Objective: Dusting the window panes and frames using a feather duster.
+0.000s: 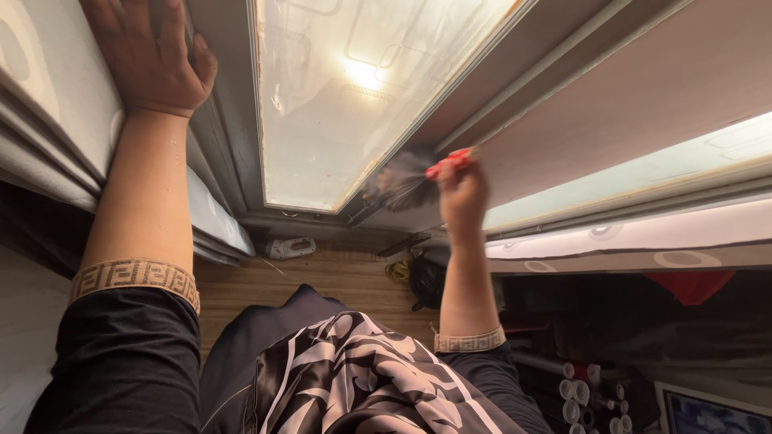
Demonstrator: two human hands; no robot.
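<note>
My right hand [461, 186] grips the red handle of a brush [402, 183]. Its dark bristles are blurred and press against the lower corner of the grey window frame [241, 120], where the frosted glass pane [346, 96] meets the rail. My left hand [149, 52] lies flat with fingers spread on the pale curtain [48, 104] at the upper left, beside the frame.
Below lies a wooden floor [338, 281] with a small white object [291, 247], a yellow cord [398, 269] and a dark bag [426, 281]. Rolled tubes [579, 394] stand at the lower right. A second lit pane [643, 173] runs along the right.
</note>
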